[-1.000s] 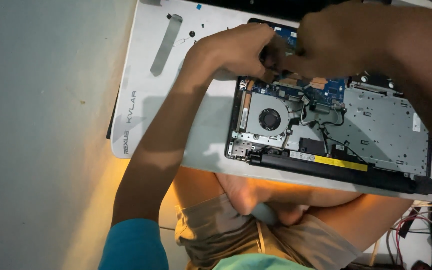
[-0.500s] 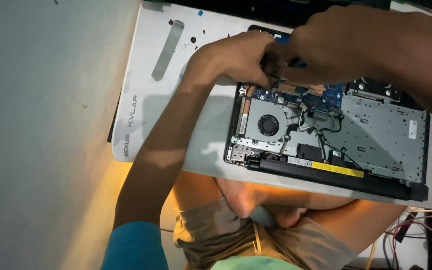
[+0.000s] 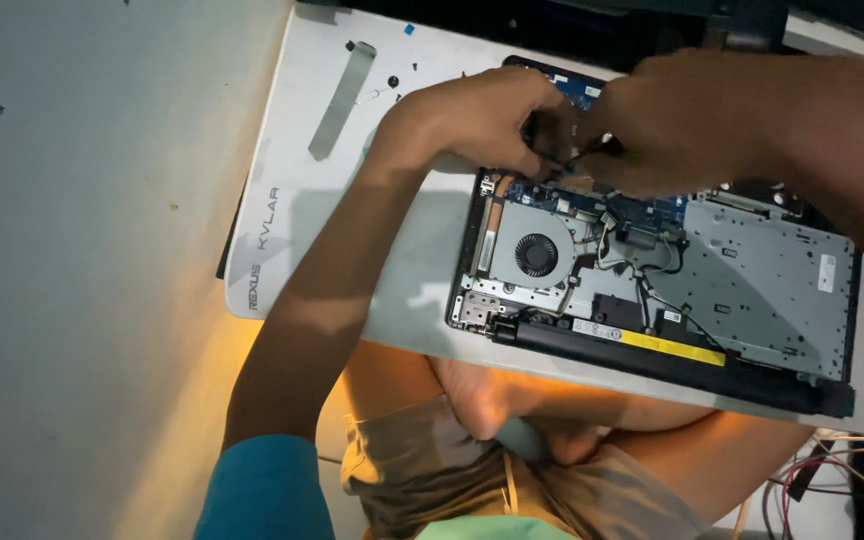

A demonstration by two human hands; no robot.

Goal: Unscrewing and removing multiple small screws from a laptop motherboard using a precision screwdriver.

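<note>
The opened black laptop (image 3: 652,300), its bottom cover off and its insides bare, lies on a pale grey work mat (image 3: 292,200) just beyond the person's folded legs. Nearest the body runs its long black battery bar with a yellow strip (image 3: 667,355) along the near edge. Just past that sit the round black cooling fan in its silver housing (image 3: 536,255) on the left and a wide perforated silver metal shield (image 3: 762,290) on the right, with thin black wires looping between them.

Farther on, over the blue circuit board (image 3: 642,208), both hands meet. The left hand (image 3: 482,120) has its fingertips drawn together, pinching something small at the board's edge; what it grips is hidden by the knuckles. The right hand (image 3: 692,125) comes in from the other side, fingers likewise closed to a pinch on a thin dark piece, perhaps a cable or connector; I cannot tell which.

Such a small fitting is best worked with one hand steadying the board while the other moves straight along the connector's line, without twisting or tugging the wire itself.

Beyond the left hand, a flat grey metal strip (image 3: 342,98) and a few tiny dark screws (image 3: 393,81) lie loose on the mat.
</note>
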